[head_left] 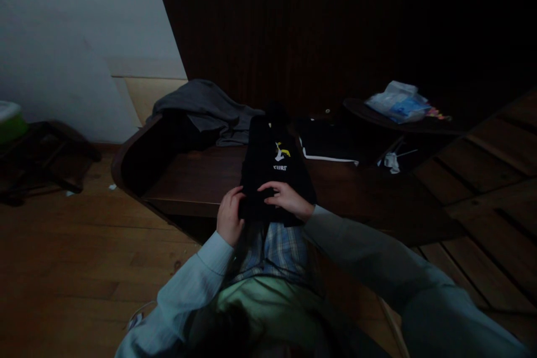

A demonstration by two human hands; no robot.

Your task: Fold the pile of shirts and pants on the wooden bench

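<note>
A black garment (262, 162) with a yellow and white print and pale lettering lies lengthwise in front of me, flattened into a narrow strip. Its near end reaches over the bench edge towards my lap. At its left edge rests my left hand (230, 217), fingers bent over the cloth and thumb apart from them. My right hand (287, 199) lies over the near part of the garment, its fingers spread and slightly curved. Dim light hides the folds and the far end. To the right sits a folded black cloth (327, 141) with a white edge.
The dark wooden bench (188, 182) has a curved left arm with a grey cloth (205, 106) heaped near it. A plastic packet (398, 103) lies on a raised ledge at right, with crumpled white paper (392, 162) below. A dark stool (46, 156) stands left.
</note>
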